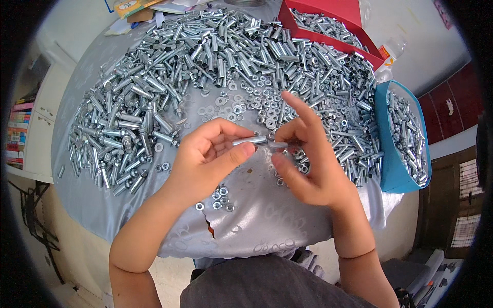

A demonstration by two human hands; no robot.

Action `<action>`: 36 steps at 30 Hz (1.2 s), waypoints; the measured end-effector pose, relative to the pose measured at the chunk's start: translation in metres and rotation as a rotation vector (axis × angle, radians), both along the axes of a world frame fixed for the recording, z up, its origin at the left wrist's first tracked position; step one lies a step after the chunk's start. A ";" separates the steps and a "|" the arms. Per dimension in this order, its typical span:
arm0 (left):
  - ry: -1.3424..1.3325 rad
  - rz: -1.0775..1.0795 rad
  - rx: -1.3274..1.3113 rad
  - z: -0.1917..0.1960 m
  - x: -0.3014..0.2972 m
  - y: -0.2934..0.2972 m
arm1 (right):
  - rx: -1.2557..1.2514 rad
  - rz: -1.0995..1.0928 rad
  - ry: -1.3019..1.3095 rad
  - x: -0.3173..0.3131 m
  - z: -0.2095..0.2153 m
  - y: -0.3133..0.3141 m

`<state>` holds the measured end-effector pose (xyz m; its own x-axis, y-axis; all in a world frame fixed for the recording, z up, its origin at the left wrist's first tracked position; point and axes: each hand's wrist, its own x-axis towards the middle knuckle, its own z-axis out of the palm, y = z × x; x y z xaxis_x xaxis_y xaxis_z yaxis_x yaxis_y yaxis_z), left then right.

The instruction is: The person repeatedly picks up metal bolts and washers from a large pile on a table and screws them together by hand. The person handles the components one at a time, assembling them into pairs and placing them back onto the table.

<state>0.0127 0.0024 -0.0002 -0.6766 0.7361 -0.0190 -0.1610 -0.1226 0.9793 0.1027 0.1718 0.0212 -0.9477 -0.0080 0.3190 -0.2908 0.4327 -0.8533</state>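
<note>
My left hand [197, 161] pinches a shiny metal sleeve [250, 140] between thumb and fingers, held level above the table. Close to the sleeve's right end, my right hand [321, 169] has its thumb and a bent finger around a small metal piece [280, 146], blurred by motion. Its index finger points up, away from the piece. Whether the piece touches the sleeve I cannot tell. Below my left hand lie several hex nuts [216, 196]. Beyond both hands are loose flat washers [221, 101] and more nuts [267, 113].
A large heap of metal sleeves [205, 51] curves across the table's far side. Assembled anchor bolts [123, 133] lie at left. A red box [375, 59] and a blue bin [385, 143], both holding metal parts, stand at right. The grey tablecloth [257, 226] has a tear near me.
</note>
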 end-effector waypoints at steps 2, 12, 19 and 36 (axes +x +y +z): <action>-0.017 0.009 0.023 0.001 0.002 0.003 | 0.017 0.000 -0.005 0.000 -0.002 0.003; -0.047 0.019 0.017 0.000 0.001 0.004 | 0.125 -0.069 0.005 0.000 -0.008 0.004; 0.005 -0.005 0.018 -0.005 0.002 0.004 | 0.133 -0.050 -0.015 0.000 -0.008 0.004; 0.214 0.012 0.006 -0.007 0.004 0.002 | 0.403 -0.025 0.014 -0.003 -0.009 0.000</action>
<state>0.0163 0.0047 -0.0075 -0.6734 0.7276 0.1307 0.0525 -0.1294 0.9902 0.1002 0.1722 0.0118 -0.9448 -0.1122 0.3079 -0.2864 0.7391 -0.6096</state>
